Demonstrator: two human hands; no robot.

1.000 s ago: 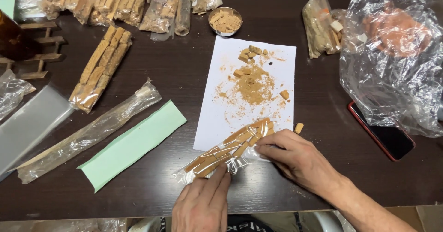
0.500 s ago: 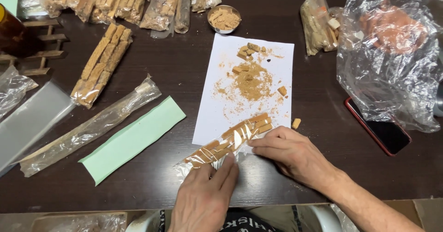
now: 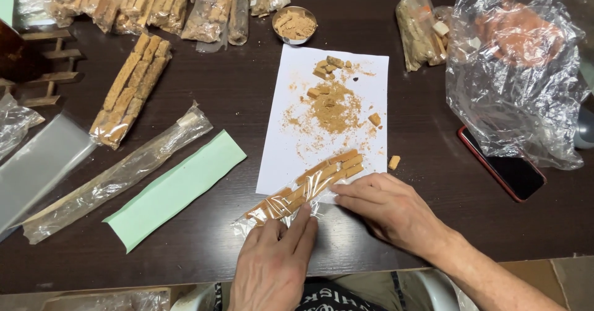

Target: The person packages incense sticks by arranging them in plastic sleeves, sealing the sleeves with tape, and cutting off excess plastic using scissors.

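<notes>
Sticks (image 3: 322, 178) in clear sleeve (image 3: 272, 211)

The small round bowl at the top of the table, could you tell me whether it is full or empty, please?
Full: the small round bowl holds tan crumbly pieces heaped about to its rim.

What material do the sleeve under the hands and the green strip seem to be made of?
The sleeve looks like thin clear plastic film: glossy, crinkled, brown sticks showing through. The green strip seems matte paper or card: flat, no shine.
</notes>
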